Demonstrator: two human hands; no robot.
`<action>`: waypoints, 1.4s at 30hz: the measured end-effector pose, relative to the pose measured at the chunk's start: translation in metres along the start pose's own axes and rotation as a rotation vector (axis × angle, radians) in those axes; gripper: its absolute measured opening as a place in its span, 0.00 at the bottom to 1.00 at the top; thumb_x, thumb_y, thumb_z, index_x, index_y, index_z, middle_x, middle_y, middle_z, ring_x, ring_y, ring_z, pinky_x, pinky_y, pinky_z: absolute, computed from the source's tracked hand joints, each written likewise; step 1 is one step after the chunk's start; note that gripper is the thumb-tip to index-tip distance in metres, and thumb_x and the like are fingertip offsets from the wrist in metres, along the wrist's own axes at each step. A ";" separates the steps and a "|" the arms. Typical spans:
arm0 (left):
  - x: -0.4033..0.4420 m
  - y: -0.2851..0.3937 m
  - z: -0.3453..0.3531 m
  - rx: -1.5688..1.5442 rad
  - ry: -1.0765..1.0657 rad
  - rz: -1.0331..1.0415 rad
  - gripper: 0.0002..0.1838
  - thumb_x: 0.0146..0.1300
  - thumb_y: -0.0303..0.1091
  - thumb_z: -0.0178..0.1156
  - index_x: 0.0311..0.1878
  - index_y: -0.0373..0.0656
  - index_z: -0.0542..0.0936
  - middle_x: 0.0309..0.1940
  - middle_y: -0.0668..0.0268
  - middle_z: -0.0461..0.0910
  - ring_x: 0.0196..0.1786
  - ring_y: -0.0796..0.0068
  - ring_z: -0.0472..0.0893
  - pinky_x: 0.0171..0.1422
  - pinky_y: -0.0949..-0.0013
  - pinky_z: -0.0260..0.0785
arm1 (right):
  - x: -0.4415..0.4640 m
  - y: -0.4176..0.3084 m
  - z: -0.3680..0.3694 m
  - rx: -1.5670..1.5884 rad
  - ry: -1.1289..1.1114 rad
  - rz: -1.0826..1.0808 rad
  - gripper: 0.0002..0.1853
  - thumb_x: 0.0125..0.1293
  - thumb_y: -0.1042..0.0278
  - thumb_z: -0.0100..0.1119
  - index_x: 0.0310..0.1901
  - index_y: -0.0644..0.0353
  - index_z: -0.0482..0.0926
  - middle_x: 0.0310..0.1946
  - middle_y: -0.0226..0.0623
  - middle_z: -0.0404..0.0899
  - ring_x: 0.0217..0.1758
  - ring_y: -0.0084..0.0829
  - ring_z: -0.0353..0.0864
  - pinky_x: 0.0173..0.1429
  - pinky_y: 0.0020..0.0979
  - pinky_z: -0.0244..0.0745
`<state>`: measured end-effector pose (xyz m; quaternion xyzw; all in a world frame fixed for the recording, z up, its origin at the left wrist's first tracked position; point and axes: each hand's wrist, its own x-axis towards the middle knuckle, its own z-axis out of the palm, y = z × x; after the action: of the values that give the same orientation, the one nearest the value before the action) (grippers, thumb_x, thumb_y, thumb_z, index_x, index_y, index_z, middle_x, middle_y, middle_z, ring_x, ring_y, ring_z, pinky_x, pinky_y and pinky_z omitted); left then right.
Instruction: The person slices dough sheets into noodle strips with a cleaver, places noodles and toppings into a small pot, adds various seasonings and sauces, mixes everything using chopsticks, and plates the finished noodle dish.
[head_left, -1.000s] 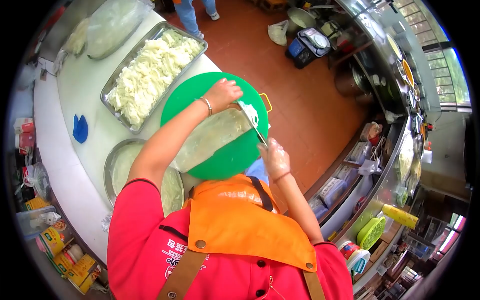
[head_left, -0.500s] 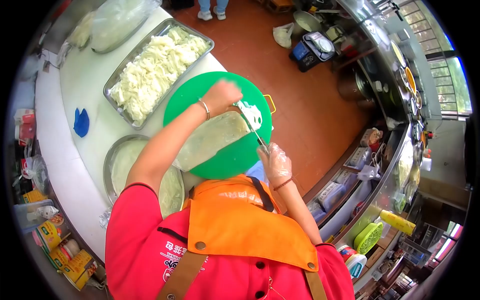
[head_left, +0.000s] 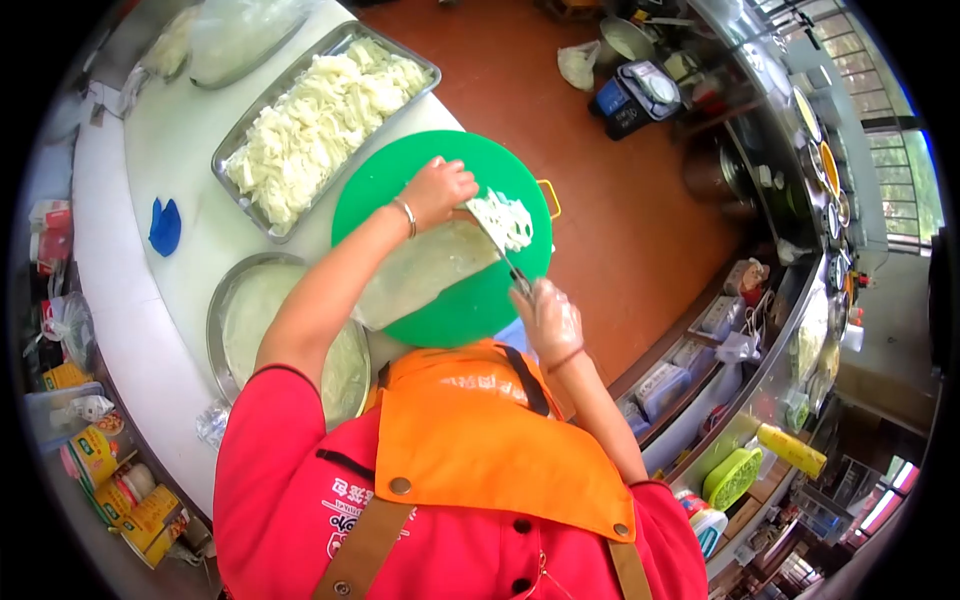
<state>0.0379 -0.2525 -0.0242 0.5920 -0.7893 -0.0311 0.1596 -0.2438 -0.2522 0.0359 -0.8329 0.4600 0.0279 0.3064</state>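
Observation:
A long knife (head_left: pixel 487 233) lies across a pale, flat, translucent slab (head_left: pixel 425 272) on the round green board (head_left: pixel 450 318). My right hand (head_left: pixel 550 320), in a clear glove, is closed round the dark handle at the near end. At the blade's far end my left hand (head_left: pixel 440 192) is curled into a fist over it, beside a small brown part. Thin white strips (head_left: pixel 508 220) lie just right of the blade, on the board. The undersides of both hands are hidden.
A metal tray of pale strips (head_left: pixel 320 130) stands beyond the board. Left of my left forearm is a round metal pan (head_left: pixel 235 300). A blue object (head_left: pixel 164 227) lies on the white table (head_left: pixel 180 300). A yellow handle (head_left: pixel 550 198) sticks out behind the board.
More white strips show beside the blade. The view has shifted, so the tray and board appear slightly higher and further right. The legs of a person at the top are out of view.

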 end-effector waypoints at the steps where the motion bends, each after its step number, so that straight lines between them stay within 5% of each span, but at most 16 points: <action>1: 0.001 -0.001 -0.008 -0.011 0.034 -0.007 0.18 0.45 0.46 0.72 0.32 0.50 0.75 0.33 0.71 0.76 0.46 0.68 0.75 0.51 0.61 0.65 | -0.003 -0.005 -0.004 -0.011 0.004 0.003 0.17 0.68 0.54 0.58 0.37 0.64 0.75 0.30 0.56 0.80 0.36 0.57 0.80 0.38 0.50 0.74; 7: -0.004 -0.002 0.000 0.042 -0.123 -0.037 0.17 0.45 0.44 0.72 0.32 0.50 0.76 0.34 0.71 0.75 0.47 0.68 0.74 0.50 0.62 0.64 | -0.008 0.007 0.030 0.033 0.008 -0.015 0.19 0.68 0.53 0.58 0.35 0.64 0.74 0.29 0.58 0.79 0.35 0.58 0.80 0.37 0.50 0.74; 19: -0.027 0.000 -0.008 -0.007 0.029 0.008 0.17 0.47 0.45 0.71 0.33 0.50 0.76 0.34 0.70 0.75 0.47 0.68 0.74 0.51 0.61 0.65 | -0.017 0.000 0.028 0.022 -0.066 -0.005 0.22 0.69 0.48 0.54 0.39 0.64 0.74 0.31 0.59 0.81 0.38 0.57 0.82 0.42 0.51 0.75; 31: -0.038 -0.010 -0.006 0.027 -0.069 -0.021 0.17 0.48 0.46 0.70 0.35 0.49 0.77 0.35 0.69 0.75 0.47 0.67 0.74 0.51 0.61 0.66 | -0.010 -0.011 0.034 0.089 -0.040 -0.050 0.19 0.67 0.52 0.58 0.34 0.65 0.73 0.29 0.60 0.79 0.37 0.60 0.79 0.40 0.52 0.74; 35: -0.046 -0.004 -0.013 0.026 0.037 -0.019 0.18 0.48 0.47 0.70 0.35 0.48 0.77 0.36 0.69 0.75 0.47 0.66 0.74 0.51 0.60 0.65 | -0.020 -0.016 0.030 0.059 -0.099 -0.015 0.20 0.68 0.52 0.57 0.41 0.65 0.74 0.33 0.60 0.80 0.38 0.59 0.81 0.42 0.51 0.75; 42: -0.052 -0.008 -0.027 0.019 -0.010 -0.087 0.19 0.47 0.50 0.70 0.34 0.48 0.76 0.36 0.68 0.75 0.47 0.65 0.74 0.51 0.59 0.65 | -0.015 -0.026 0.022 0.008 -0.074 -0.048 0.19 0.67 0.52 0.58 0.35 0.64 0.73 0.30 0.59 0.79 0.36 0.60 0.79 0.39 0.51 0.74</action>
<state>0.0658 -0.2016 -0.0114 0.6272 -0.7638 -0.0337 0.1485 -0.2268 -0.2187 0.0353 -0.8409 0.4285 0.0494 0.3268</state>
